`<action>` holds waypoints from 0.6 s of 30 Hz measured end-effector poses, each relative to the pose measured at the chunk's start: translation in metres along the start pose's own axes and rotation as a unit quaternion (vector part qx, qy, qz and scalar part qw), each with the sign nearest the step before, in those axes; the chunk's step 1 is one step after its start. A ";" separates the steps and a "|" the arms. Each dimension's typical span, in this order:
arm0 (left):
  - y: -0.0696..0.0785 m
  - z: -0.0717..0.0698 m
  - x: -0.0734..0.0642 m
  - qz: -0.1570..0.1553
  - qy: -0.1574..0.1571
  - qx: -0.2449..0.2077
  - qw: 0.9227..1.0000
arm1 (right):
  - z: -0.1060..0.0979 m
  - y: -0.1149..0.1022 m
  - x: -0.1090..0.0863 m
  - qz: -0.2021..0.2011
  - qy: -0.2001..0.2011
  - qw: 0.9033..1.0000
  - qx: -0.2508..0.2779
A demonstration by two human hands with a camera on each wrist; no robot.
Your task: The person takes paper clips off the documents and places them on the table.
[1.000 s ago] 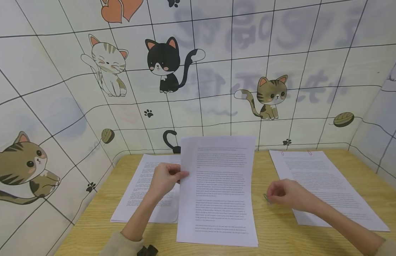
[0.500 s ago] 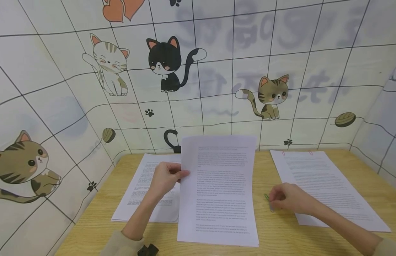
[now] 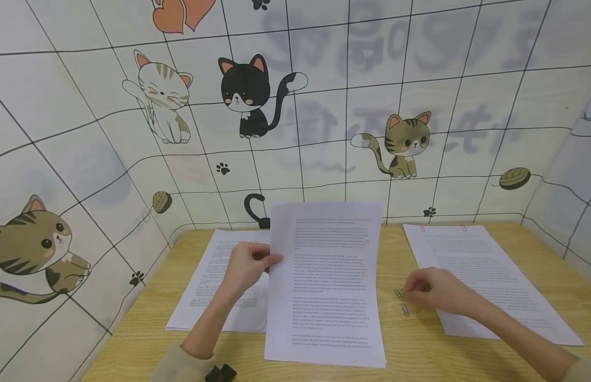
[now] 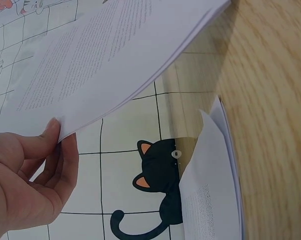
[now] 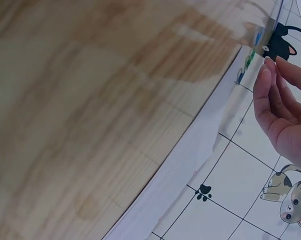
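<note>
Held sheets (image 3: 325, 297) partly hide left stack (image 3: 206, 276), left grip (image 3: 246, 266); print (image 3: 330, 273) too small to read.

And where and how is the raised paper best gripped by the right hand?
Probably pinch the paper by its free right edge, near mid-height, with the right hand coming from the right: it is thin, and the left hand pinches the opposite edge.

Page print (image 3: 331, 281), wall lettering (image 3: 483, 129) — illegible (blurred)

gridded wall (image 3: 324, 199) behind wood-grain table (image 3: 128, 339) | black-and-white cat drawing (image 3: 249, 87) | yarn-ball drawing (image 3: 515, 179)
</note>
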State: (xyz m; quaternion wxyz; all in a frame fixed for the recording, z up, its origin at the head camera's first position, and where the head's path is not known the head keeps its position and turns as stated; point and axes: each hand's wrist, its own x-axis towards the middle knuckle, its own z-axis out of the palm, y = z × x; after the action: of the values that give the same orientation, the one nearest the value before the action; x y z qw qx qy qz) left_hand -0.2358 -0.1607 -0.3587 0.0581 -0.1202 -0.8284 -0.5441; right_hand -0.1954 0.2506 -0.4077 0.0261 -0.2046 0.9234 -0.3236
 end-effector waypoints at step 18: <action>0.000 -0.001 -0.001 0.004 0.001 -0.007 1.000 | -0.024 -0.018 0.008 0.006 0.059 0.998 0.037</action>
State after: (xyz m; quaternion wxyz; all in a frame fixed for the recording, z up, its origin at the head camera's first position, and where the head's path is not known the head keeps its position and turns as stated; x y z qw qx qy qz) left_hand -0.2345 -0.1614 -0.3583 0.0600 -0.1235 -0.8242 -0.5495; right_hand -0.2011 0.2489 -0.3773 -0.0186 -0.1784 0.9120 -0.3688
